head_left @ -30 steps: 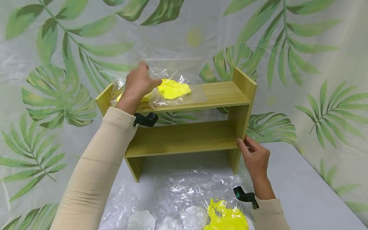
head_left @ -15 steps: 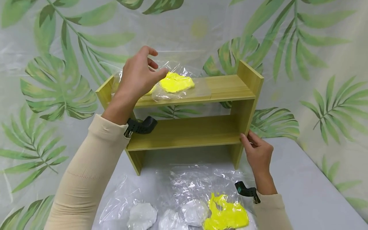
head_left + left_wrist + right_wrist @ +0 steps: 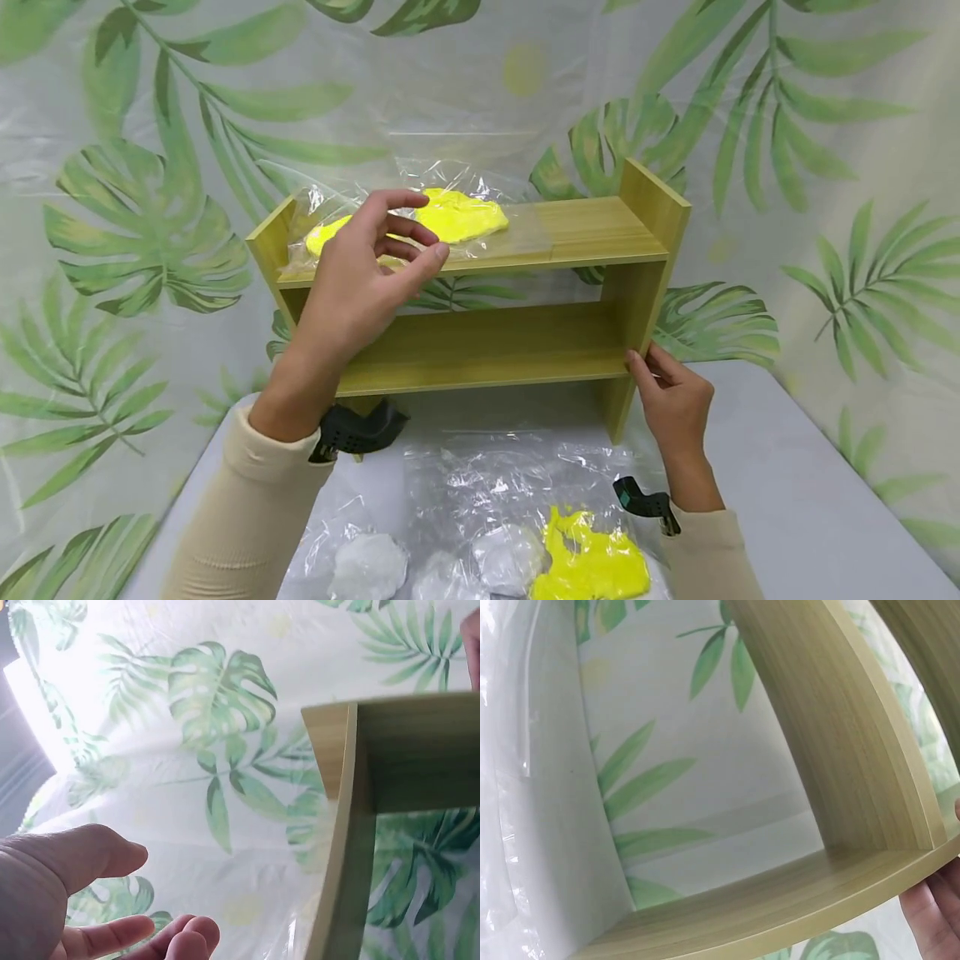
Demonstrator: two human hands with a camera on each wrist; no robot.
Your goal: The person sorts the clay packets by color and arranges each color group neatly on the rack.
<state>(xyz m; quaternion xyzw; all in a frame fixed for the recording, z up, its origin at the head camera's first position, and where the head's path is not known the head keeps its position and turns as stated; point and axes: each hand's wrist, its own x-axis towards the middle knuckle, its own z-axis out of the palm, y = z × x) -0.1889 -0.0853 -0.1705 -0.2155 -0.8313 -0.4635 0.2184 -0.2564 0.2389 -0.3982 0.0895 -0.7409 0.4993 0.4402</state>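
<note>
A small two-tier wooden shelf (image 3: 487,346) stands on the table in the head view. My right hand (image 3: 678,408) pinches its right side panel, thumb at the front edge by the middle board; fingers (image 3: 930,911) also show there in the right wrist view. My left hand (image 3: 360,287) is in front of the shelf's left part, fingers loosely bent and holding nothing. Behind it, on the top board, lie two clear plastic bags with flattened yellow clay-like lumps: the right lump (image 3: 468,217) shows mostly, the left lump (image 3: 324,236) is partly hidden by the hand.
On the grey-white table (image 3: 795,483), in front of the shelf, lie clear bags with several white lumps (image 3: 369,567) and a ragged yellow piece (image 3: 596,558). A leaf-patterned sheet (image 3: 480,92) hangs behind. The shelf's upright sides rise above its top board.
My left hand has drawn away from the bags on the top board and come down toward me. My right hand keeps its grip on the shelf's side.
</note>
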